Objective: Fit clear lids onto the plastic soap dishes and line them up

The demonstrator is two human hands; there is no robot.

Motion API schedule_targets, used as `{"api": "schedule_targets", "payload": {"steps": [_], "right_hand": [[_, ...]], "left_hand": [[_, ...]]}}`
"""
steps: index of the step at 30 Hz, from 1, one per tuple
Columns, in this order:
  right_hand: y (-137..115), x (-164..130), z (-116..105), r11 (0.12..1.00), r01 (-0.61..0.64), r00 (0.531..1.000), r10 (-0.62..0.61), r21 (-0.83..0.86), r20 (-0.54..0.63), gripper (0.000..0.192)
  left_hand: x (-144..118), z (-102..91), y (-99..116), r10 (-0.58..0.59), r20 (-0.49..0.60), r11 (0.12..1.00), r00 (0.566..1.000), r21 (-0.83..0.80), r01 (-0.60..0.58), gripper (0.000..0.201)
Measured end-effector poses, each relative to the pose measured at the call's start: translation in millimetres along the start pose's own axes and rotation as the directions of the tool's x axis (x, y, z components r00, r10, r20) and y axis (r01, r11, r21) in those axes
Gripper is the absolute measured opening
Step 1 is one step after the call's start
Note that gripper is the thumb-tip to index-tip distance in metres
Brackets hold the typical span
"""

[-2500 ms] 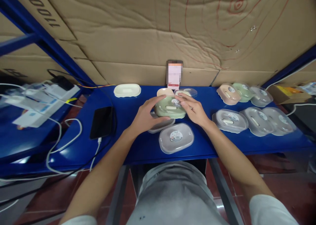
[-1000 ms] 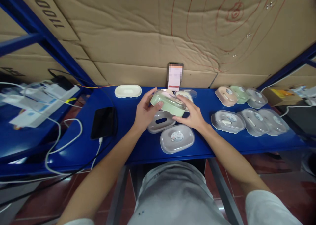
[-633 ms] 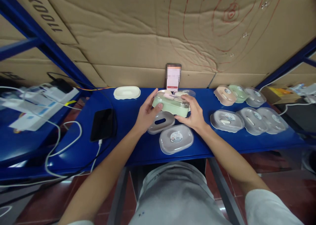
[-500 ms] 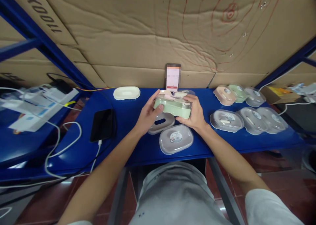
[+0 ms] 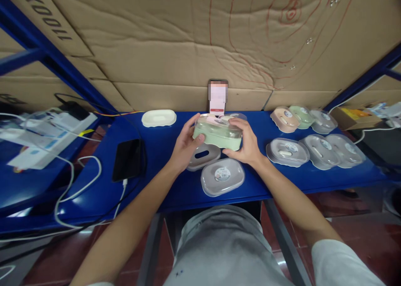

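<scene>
Green plastic box with a clear lid sits lifted above the blue counter, gripped at both ends: the left hand wraps its left end with the thumb against the side, and the right hand clasps its right end with fingers curled over the lid. Directly under the box lies a grey tray with an oval slot, touching the counter, and just in front of that lies a grey lidded box with a round sticker. Behind the held box a phone stands upright against the cardboard wall. A cream box rests to the left near the wall, and a dark phone lies flat further left with a white cable plugged in. To the right, well apart from the hands, a group of lidded boxes in pink, green and grey sits in two rows.
</scene>
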State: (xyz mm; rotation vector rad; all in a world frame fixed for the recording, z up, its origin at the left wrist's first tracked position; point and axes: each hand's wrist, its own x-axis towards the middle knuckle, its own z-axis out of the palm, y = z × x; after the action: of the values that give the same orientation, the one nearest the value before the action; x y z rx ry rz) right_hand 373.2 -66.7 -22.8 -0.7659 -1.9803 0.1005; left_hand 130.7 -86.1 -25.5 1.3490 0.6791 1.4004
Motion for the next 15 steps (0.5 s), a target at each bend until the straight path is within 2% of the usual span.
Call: {"api": "schedule_targets", "payload": {"steps": [7, 11, 15], "right_hand": [[-2, 2, 0, 0.991, -0.019, 0.999, 0.012, 0.133, 0.052, 0.092], [-9, 2, 6, 0.984, -0.09, 0.996, 0.085, 0.154, 0.034, 0.068], [-15, 3, 13, 0.986, -0.072, 0.994, 0.084, 0.147, -0.076, 0.053]], "left_hand": [[0, -2.7, -2, 0.03, -0.028, 0.999, 0.999, 0.034, -0.029, 0.07], [0, -0.9, -1, 0.058, -0.08, 0.997, 0.995, 0.063, -0.053, 0.07], [1, 1.5, 0, 0.004, -0.082, 1.0, 0.997, -0.025, -0.006, 0.076]]}}
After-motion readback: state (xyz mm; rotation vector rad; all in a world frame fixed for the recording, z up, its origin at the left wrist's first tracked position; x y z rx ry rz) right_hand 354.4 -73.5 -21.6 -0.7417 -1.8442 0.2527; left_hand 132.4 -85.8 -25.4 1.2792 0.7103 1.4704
